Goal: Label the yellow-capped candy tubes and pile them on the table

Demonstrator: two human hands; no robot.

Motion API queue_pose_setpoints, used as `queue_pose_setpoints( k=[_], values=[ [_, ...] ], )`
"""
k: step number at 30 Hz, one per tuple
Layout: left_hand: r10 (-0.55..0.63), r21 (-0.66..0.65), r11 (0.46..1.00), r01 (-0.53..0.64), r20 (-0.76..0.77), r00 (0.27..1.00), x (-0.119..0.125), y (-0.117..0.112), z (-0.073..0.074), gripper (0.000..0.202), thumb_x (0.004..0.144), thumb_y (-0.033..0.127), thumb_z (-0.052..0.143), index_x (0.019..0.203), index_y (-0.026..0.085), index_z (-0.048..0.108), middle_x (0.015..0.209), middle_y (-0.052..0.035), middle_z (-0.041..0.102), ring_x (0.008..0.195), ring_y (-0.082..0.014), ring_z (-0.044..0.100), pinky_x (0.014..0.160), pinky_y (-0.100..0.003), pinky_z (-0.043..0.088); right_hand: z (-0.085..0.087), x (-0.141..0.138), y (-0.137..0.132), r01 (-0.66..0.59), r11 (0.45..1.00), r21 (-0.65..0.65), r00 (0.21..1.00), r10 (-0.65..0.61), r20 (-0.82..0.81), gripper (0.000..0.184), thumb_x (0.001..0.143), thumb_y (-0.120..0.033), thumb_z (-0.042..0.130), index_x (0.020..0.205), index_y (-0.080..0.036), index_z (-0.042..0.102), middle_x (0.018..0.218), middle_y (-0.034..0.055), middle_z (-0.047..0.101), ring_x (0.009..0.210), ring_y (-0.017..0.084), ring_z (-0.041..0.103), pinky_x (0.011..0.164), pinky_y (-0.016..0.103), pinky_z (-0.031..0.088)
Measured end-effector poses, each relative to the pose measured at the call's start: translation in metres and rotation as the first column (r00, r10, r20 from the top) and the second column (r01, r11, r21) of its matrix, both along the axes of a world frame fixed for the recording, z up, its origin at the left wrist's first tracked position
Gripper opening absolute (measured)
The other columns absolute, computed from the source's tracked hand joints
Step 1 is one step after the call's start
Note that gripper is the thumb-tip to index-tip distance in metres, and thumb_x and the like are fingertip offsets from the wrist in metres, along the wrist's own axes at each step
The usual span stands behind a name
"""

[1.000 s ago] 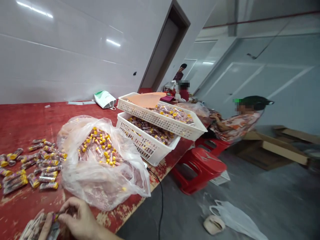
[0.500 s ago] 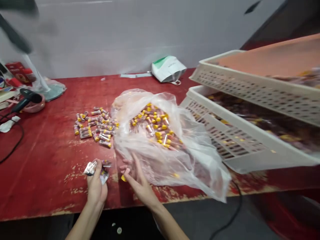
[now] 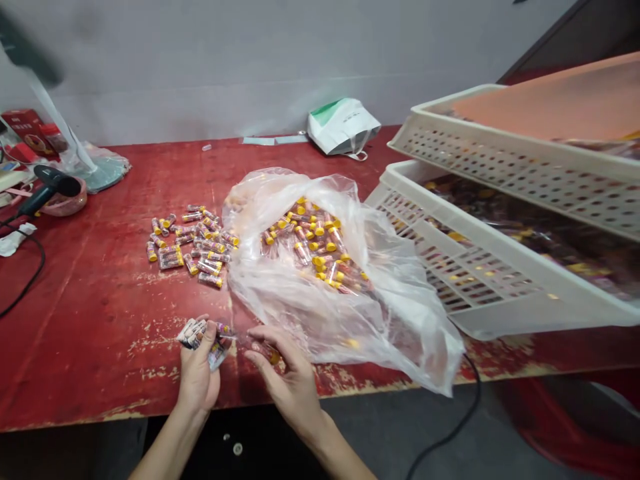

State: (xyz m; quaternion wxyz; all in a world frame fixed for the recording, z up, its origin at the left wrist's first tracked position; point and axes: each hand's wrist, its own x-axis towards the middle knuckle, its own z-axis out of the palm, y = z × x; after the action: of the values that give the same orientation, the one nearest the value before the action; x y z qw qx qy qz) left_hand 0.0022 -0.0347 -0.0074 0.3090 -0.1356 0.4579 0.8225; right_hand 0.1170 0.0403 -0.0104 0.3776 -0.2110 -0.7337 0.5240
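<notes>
Left hand: Your left hand [image 3: 197, 377] is closed around a fan of small printed sleeves [image 3: 191, 331], with the thumb on top, near the front edge of the red table [image 3: 90, 320].
Right hand: Your right hand [image 3: 290, 380] pinches a yellow-capped tube [image 3: 270, 355] between thumb and fingertips. The tube sits low over the table, just right of the sleeves.
Nearest obstacle: The clear plastic bag [image 3: 360, 327] sags right behind your right fingers. Its slack front edge spreads to the right along the table edge.
Bag contents: A heap of tubes shows through its open mouth, further back from you.
Loose pile [image 3: 193, 243]: More tubes lie scattered left of the bag, well beyond your left hand.
Baskets: The lower white basket [image 3: 450, 267] presses against the bag's right side. The upper basket [image 3: 500, 160] sits askew on it and carries an orange sheet [image 3: 550, 100].
Cable: A black cable [image 3: 450, 427] runs from under the bag and drops over the table edge on your right.
Far side: A white-and-green bag [image 3: 343, 123] lies by the wall, and a black handheld blower [image 3: 47, 185] at the far left.
</notes>
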Motion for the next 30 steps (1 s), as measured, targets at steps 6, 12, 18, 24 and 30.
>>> queue_pose_setpoints(
  k=[6,12,18,24,30],
  values=[
    [-0.051,-0.025,0.998,0.051,-0.017,0.999,0.001,0.0,0.002,0.045,0.056,0.02,0.088,0.095,0.018,0.065,0.079,0.0025,0.068,0.067,-0.0104,0.064,0.063,-0.022,0.051,0.006,0.009,0.008,-0.076,0.99,0.12,0.996,0.071,0.047,0.033,0.094,-0.012,0.052,0.122,-0.026,0.062,0.112,0.0088,0.058,0.108,0.021,0.058,0.093,0.035,0.05],
    [-0.028,-0.039,0.999,0.027,-0.028,0.999,-0.001,0.003,0.005,0.046,0.053,0.022,0.09,0.091,0.016,0.065,0.075,0.0025,0.067,0.064,-0.0095,0.063,0.062,-0.021,0.051,-0.001,0.017,0.009,0.01,0.999,0.036,0.997,-0.007,-0.078,0.029,0.091,-0.011,0.057,0.116,-0.025,0.057,0.108,0.0076,0.06,0.106,0.02,0.059,0.093,0.035,0.05],
    [-0.129,-0.059,0.991,0.124,-0.084,0.988,0.0,0.001,0.009,0.044,0.057,0.026,0.088,0.093,0.016,0.065,0.077,0.0019,0.067,0.064,-0.0091,0.062,0.059,-0.019,0.05,0.001,0.018,0.015,0.023,0.976,0.216,0.995,-0.001,-0.1,0.035,0.085,-0.003,0.064,0.112,-0.025,0.062,0.105,0.0061,0.068,0.1,0.019,0.065,0.09,0.033,0.054],
    [-0.181,-0.071,0.982,0.175,-0.092,0.979,0.003,-0.002,0.008,0.049,0.059,0.025,0.087,0.101,0.018,0.063,0.088,-0.0013,0.07,0.068,-0.0124,0.066,0.062,-0.025,0.054,0.007,0.027,0.019,-0.054,0.933,0.357,0.999,0.049,0.024,0.049,0.089,0.002,0.05,0.129,-0.025,0.059,0.126,0.0106,0.062,0.117,0.021,0.061,0.096,0.034,0.053],
    [-0.141,-0.088,0.987,0.131,-0.118,0.983,0.004,-0.002,0.002,0.05,0.06,0.023,0.086,0.103,0.019,0.061,0.088,0.0004,0.068,0.064,-0.0105,0.065,0.06,-0.024,0.054,0.004,0.036,0.014,-0.022,0.908,0.418,0.999,0.005,0.043,0.057,0.089,0.002,0.051,0.139,-0.026,0.053,0.13,0.0102,0.062,0.12,0.021,0.061,0.101,0.032,0.052]
  ],
)
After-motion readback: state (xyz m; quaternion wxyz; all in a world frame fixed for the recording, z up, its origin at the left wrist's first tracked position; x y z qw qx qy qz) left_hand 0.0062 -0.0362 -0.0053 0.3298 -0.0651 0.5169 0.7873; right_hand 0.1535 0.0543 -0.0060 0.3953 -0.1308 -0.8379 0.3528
